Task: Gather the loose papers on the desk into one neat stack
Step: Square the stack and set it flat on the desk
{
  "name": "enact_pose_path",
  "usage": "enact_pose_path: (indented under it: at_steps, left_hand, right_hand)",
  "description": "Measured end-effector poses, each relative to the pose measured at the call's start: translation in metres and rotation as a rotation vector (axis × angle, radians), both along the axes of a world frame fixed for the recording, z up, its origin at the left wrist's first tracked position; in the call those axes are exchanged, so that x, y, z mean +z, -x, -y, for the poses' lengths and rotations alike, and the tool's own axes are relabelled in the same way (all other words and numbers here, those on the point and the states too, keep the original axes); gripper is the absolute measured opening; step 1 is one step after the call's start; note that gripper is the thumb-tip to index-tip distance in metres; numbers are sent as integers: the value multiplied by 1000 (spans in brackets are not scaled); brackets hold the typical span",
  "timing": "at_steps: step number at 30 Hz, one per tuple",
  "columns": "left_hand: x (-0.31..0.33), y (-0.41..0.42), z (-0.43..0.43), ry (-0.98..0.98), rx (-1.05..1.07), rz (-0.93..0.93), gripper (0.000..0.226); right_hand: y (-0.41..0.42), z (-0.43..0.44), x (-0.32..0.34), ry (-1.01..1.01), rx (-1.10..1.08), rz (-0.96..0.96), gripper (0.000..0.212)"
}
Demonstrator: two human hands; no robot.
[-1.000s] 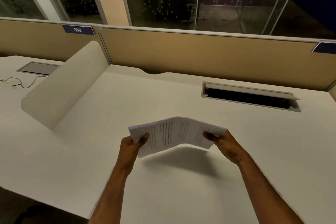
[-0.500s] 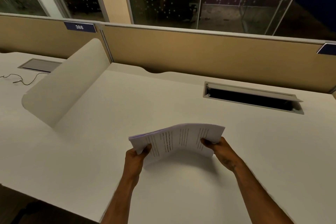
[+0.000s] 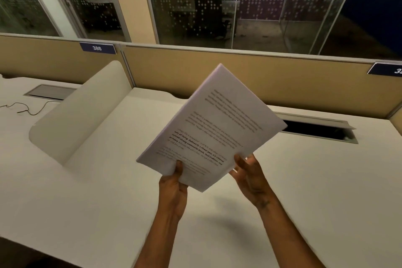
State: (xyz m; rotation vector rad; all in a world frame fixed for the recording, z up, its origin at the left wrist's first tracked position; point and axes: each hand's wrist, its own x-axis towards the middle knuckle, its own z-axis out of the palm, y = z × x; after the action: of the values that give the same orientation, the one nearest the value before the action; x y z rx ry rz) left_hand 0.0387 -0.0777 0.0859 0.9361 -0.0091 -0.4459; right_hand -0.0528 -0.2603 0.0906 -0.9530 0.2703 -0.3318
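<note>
The stack of papers (image 3: 212,128), now raised off the table (image 3: 87,191), reads "strong community"; left hand (image 3: 174,189) grips it, right hand (image 3: 250,176) open beside. Behind it, a label (image 3: 97,48) reads 386.

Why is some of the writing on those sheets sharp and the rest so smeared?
Head view: the papers show motion blur, so only the bold lines near the left hand read clearly; the upper text smears. Their soft shadow falls on the desk. The wide-angle lens bends the partition.
</note>
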Motion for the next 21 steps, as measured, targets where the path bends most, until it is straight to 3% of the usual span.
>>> enact_pose_path:
  at_steps: [2, 4, 7, 10, 12, 15, 18, 21]
  left_hand:
    - [-4, 7, 4, 60, -43, -48, 37]
    - [-11, 9, -1, 28, -93, -99, 57]
    - [-15, -8, -27, -162, -59, -64, 104]
    - [-4, -36, -54, -504, -19, 148, 121]
    - [10, -42, -53, -688, -81, 344, 108]
    - [20, -37, -34, -648, -177, 512, 66]
    - [15, -24, -20, -537, -109, 442, 22]
    - [-2, -15, -18, -553, -67, 388, 16]
  right_hand:
    - [-7, -4, 20, -26, -66, 39, 43]
    - [-9, -4, 33, -7, -120, 22, 35]
    - [-8, 1, 38, 105, -181, -52, 28]
    - [-4, 4, 35, 247, -193, -125, 22]
    - [-3, 4, 30, 321, -176, -166, 19]
    - [-4, 0, 23, 377, -141, -207, 21]
    - [-5, -3, 18, 412, -133, -225, 23]
    - [-4, -2, 7, 425, -113, -251, 20]
